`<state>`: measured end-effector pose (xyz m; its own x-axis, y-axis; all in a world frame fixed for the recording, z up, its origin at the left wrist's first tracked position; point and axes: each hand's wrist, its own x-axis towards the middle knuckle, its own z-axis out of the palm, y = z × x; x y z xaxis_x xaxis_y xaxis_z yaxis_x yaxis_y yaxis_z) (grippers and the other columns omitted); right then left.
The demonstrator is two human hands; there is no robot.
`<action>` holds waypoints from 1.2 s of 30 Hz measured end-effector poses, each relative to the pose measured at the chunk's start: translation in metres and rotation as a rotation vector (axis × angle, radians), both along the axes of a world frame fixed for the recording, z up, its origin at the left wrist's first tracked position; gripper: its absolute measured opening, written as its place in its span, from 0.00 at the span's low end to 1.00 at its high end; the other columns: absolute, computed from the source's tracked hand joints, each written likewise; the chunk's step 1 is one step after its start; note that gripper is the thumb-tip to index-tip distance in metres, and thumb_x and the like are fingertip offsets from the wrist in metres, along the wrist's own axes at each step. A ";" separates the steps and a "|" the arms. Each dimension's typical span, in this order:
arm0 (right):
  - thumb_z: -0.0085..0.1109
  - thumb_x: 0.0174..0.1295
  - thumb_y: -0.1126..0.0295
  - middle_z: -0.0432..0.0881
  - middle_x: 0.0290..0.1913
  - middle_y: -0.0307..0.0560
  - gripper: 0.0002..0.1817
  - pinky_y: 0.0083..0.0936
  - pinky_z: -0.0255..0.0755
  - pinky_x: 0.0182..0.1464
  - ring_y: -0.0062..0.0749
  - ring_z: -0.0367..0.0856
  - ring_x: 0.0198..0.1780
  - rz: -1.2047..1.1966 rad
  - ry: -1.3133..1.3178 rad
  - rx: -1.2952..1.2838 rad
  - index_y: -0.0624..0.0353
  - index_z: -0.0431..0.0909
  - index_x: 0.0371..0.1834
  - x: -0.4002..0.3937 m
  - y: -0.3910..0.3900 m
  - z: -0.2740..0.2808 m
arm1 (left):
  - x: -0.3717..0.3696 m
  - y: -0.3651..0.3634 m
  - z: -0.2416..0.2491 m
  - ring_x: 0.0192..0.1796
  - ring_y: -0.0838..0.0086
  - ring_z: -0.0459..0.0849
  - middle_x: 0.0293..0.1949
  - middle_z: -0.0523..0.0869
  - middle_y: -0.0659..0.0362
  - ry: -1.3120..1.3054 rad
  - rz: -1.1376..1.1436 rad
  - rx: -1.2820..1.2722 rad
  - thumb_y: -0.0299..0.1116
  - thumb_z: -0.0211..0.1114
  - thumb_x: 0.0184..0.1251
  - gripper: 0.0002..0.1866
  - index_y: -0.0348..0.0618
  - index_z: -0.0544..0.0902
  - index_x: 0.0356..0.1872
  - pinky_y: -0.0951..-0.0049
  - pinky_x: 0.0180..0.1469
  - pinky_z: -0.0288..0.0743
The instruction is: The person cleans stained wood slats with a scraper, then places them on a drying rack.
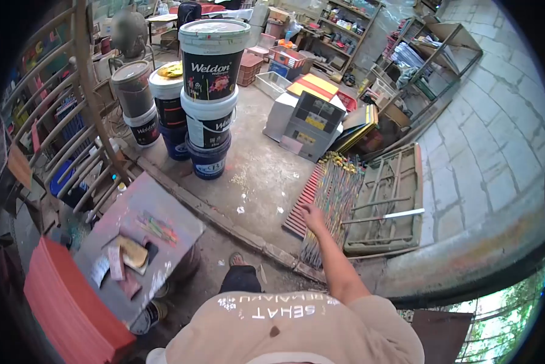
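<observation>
My right hand (312,216) reaches forward over a wide bed of thin, many-coloured sticks (339,194) on the floor. Its fingers look curled, but whether they touch or hold a stick is too small to tell. Red slats (303,209) lie just left of the hand. To the right of the sticks, an upturned folding table (394,200) shows its frame, with a white bar (404,213) across it. My left hand is out of sight. On the grey tabletop (181,227) at the left are a few coloured sticks (157,228) and some worn pads (133,253).
Stacked paint buckets (210,67) stand ahead, left of centre. Behind the sticks are boxes and grey panels (312,124). A low concrete ledge (224,223) crosses the floor before me. Red sheets (72,303) lie at lower left, a metal grille (84,91) above, and a block wall (485,133) at right.
</observation>
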<state>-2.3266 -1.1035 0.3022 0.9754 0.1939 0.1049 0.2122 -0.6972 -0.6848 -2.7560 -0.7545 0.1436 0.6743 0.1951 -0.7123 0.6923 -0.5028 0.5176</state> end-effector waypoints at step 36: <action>0.54 0.50 0.68 0.82 0.32 0.54 0.16 0.30 0.73 0.41 0.41 0.81 0.37 0.325 0.444 -0.295 0.59 0.78 0.44 0.856 0.039 -0.022 | 0.917 -0.014 0.115 0.46 0.58 0.79 0.40 0.80 0.45 -0.020 0.570 0.057 0.35 0.54 0.56 0.17 0.34 0.76 0.43 0.62 0.48 0.71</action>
<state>-1.4709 -1.0645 0.2798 0.8000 0.4467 -0.4006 0.1843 -0.8183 -0.5444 -1.8395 -0.7682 0.2586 0.4647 0.5698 -0.6777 0.8524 -0.0808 0.5165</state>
